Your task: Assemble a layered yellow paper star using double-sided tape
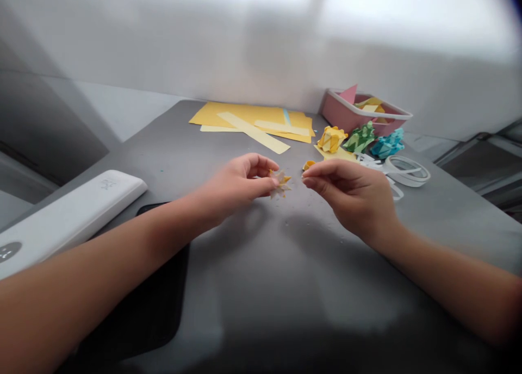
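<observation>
My left hand [240,182] is closed in a pinch on a small folded paper piece [280,182], pale and yellow, held just above the grey table [261,265]. A short gap away to the right, my right hand [350,192] has its fingers pressed together at the tips; whether they hold anything I cannot make out. A small orange paper bit [309,164] lies on the table just behind the right fingertips.
Yellow paper sheets and strips [253,123] lie at the back. A pink basket [362,113] holds paper scraps, with yellow [331,139], green [359,137] and blue [387,144] folded paper shapes before it. Tape rolls [408,170] sit right. A white device [65,216] lies left.
</observation>
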A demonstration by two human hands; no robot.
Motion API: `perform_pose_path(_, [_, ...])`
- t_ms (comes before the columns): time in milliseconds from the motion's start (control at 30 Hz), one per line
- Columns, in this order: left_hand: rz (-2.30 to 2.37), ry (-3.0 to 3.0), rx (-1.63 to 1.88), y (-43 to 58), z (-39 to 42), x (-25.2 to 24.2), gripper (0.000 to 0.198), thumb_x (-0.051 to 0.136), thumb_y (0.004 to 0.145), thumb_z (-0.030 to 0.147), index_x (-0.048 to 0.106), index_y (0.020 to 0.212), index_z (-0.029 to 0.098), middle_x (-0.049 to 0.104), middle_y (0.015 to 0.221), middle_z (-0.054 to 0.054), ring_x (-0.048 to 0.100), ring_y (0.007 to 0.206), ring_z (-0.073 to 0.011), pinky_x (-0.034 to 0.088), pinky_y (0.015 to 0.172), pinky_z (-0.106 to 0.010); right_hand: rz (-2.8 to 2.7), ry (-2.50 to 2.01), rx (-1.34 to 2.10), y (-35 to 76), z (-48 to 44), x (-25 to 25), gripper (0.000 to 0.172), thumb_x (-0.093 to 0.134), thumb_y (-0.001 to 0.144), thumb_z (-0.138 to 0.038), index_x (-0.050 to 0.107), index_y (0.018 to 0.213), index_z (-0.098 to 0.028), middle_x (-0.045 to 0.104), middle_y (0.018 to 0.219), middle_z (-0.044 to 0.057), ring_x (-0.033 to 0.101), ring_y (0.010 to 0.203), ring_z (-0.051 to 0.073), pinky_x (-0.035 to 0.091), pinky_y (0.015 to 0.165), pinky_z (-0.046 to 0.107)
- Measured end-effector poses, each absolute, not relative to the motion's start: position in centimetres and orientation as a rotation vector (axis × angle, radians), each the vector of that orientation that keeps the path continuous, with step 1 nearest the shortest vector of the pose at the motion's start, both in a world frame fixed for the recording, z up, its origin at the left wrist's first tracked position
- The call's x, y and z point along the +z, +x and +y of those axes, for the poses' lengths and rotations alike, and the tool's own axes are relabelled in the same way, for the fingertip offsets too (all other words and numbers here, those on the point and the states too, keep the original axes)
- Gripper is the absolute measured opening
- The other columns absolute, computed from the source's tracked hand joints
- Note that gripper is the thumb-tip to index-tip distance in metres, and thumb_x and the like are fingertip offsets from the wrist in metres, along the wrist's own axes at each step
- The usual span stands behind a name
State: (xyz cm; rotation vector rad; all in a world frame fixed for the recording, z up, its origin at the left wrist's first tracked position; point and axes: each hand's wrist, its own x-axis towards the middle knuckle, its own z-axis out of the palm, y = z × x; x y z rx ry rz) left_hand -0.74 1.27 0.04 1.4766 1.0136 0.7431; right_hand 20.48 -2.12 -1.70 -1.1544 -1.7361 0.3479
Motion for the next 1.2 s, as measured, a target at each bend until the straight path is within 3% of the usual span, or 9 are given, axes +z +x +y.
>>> perform_pose_path(200, [0.944, 1.412, 0.776, -0.8, 1.5, -0.4, 0.024, 0.071, 0.084, 0.028, 0.062, 0.102, 0.015, 0.065, 0.096, -0.004, 0.062, 0.081, -0.0111, 0.049, 0.083, -0.031, -1.743, -1.102, 0.342, 20.3, -2.6, -1.6, 0.004, 0.075, 0.084, -0.029, 0.074, 0.086, -0.025, 0.075, 0.079, -0.001, 0.069, 0.069, 0.015, 0.057, 0.062, 0.029])
perform_pose_path(467, [0.982, 1.372, 0.757, -0.8, 1.5, -0.3, 0.026, 0.07, 0.083, 0.021, 0.06, 0.106, 0.016, 0.066, 0.097, -0.004, 0.065, 0.087, -0.014, 0.048, 0.086, -0.033, -1.736, -1.062, 0.336, 20.1, -2.8, -1.6, 0.004, 0.075, 0.085, -0.026, 0.074, 0.089, -0.027, 0.075, 0.082, -0.002, 0.07, 0.073, 0.015, 0.058, 0.065, 0.029])
perform_pose_path(633, [0.982, 1.379, 0.73, -0.8, 1.3, 0.0, 0.03, 0.07, 0.079, 0.016, 0.06, 0.107, 0.017, 0.068, 0.099, -0.004, 0.067, 0.089, -0.0156, 0.048, 0.084, -0.033, -1.782, -1.042, 0.391, 20.2, -3.1, -1.6, 0.045, 0.072, 0.087, -0.023, 0.061, 0.129, -0.034, 0.074, 0.085, -0.002, 0.069, 0.074, 0.016, 0.061, 0.067, 0.03])
perform_pose_path(700, [0.977, 1.395, 0.725, -0.9, 1.2, 0.0, 0.029, 0.071, 0.08, 0.019, 0.06, 0.107, 0.018, 0.067, 0.097, -0.003, 0.066, 0.088, -0.0148, 0.048, 0.082, -0.032, -1.822, -1.041, 0.379, 20.1, -3.2, -1.7, 0.053, 0.071, 0.088, -0.022, 0.054, 0.137, -0.036, 0.074, 0.087, -0.002, 0.069, 0.073, 0.016, 0.062, 0.069, 0.031])
perform_pose_path(900, [0.912, 1.43, 0.741, -0.9, 1.0, -0.1, 0.03, 0.072, 0.082, 0.024, 0.06, 0.108, 0.018, 0.069, 0.096, -0.003, 0.068, 0.091, -0.0161, 0.049, 0.085, -0.033, -1.897, -1.017, 0.36, 19.8, -3.2, -2.3, 0.053, 0.064, 0.09, -0.017, 0.048, 0.139, -0.032, 0.075, 0.093, 0.0, 0.072, 0.086, 0.017, 0.061, 0.083, 0.035])
perform_pose_path(1200, [0.873, 1.457, 0.733, -0.6, 0.7, 0.2, 0.027, 0.073, 0.083, 0.024, 0.058, 0.104, 0.017, 0.072, 0.091, -0.002, 0.07, 0.089, -0.0157, 0.051, 0.083, -0.031, -1.807, -1.123, 0.437, 19.8, -3.3, -2.4, 0.055, 0.072, 0.086, -0.023, 0.047, 0.135, -0.031, 0.077, 0.091, 0.003, 0.075, 0.086, 0.022, 0.062, 0.08, 0.038])
